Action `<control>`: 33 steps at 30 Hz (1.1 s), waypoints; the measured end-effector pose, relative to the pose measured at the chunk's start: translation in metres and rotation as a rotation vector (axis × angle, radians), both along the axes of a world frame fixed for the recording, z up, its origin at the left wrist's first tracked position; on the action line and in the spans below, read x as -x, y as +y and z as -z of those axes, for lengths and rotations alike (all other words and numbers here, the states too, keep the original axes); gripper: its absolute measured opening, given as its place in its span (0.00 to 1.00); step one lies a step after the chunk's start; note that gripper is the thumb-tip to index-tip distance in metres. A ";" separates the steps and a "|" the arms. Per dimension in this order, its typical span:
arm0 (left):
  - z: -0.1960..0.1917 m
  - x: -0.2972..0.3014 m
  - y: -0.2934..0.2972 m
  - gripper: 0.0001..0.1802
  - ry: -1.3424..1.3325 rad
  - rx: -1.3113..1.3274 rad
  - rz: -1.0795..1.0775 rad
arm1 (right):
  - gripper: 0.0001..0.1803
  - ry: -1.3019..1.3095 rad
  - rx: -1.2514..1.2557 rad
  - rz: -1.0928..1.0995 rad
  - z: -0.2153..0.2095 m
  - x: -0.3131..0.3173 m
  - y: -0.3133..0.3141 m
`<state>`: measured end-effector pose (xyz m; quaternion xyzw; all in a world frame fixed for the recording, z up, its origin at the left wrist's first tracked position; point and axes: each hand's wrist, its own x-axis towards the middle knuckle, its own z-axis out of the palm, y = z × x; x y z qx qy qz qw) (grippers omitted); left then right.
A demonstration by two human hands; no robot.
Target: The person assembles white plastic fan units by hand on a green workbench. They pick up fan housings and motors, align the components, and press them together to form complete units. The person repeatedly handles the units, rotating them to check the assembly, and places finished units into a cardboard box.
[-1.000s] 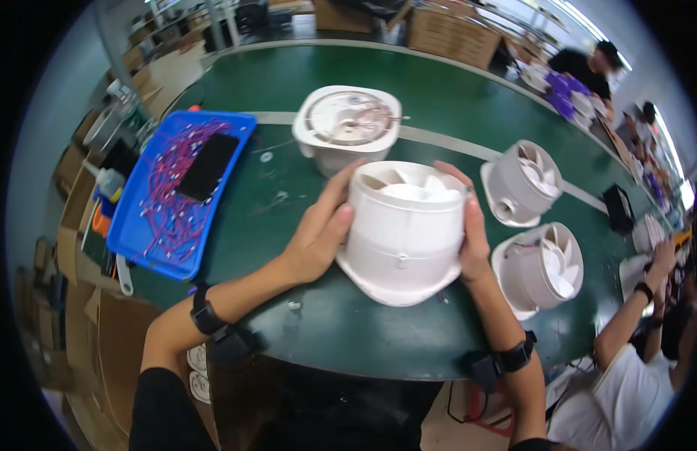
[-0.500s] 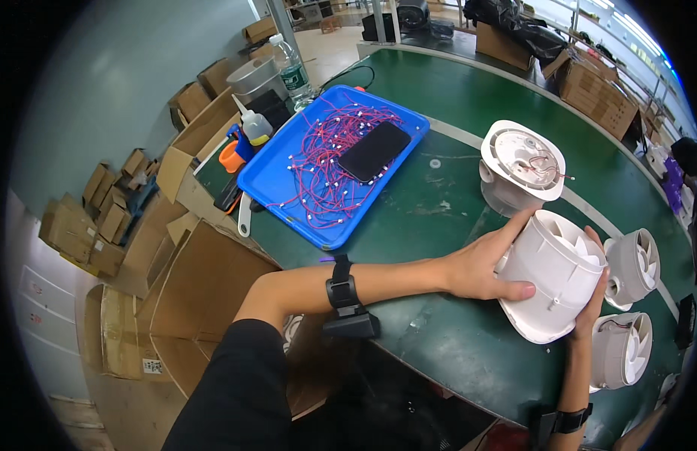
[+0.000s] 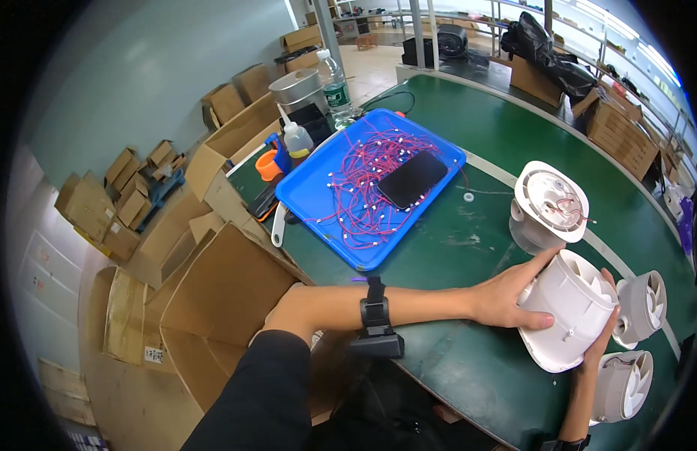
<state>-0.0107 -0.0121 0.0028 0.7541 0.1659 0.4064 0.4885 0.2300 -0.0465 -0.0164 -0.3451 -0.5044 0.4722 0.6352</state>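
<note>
Between my two hands is a white plastic fan housing, tilted, with white blades showing at its upper end. My left hand grips its left side, the thumb lying across the front. Around the right side wraps my right hand, its fingers partly hidden behind the housing. Just beyond stands another white housing with a round recessed face and thin reddish wires on top. To the right are two more housings, an upper one and a lower one, with blades showing.
A blue tray of red wires with small white connectors also carries a black phone. Left of it are a dropper bottle, an orange ring-shaped thing and a water bottle. An open cardboard box adjoins the green table.
The view has shifted, so the table and its things appear lower and further right. Both hands keep hold of the same fan housing, at much the same tilt.
</note>
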 end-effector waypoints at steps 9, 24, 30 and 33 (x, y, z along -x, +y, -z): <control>-0.010 0.001 -0.013 0.50 -0.006 -0.224 -0.332 | 0.42 0.194 0.077 0.032 0.002 -0.002 0.003; -0.009 0.007 -0.001 0.59 0.045 -0.198 -0.074 | 0.42 -0.379 -0.122 0.097 -0.026 0.027 -0.016; -0.005 0.007 0.005 0.55 0.037 -0.193 0.002 | 0.35 -0.412 -0.166 0.131 -0.025 0.022 -0.017; -0.004 0.006 0.004 0.53 0.035 -0.175 -0.005 | 0.33 -0.407 -0.168 0.129 -0.027 0.023 -0.019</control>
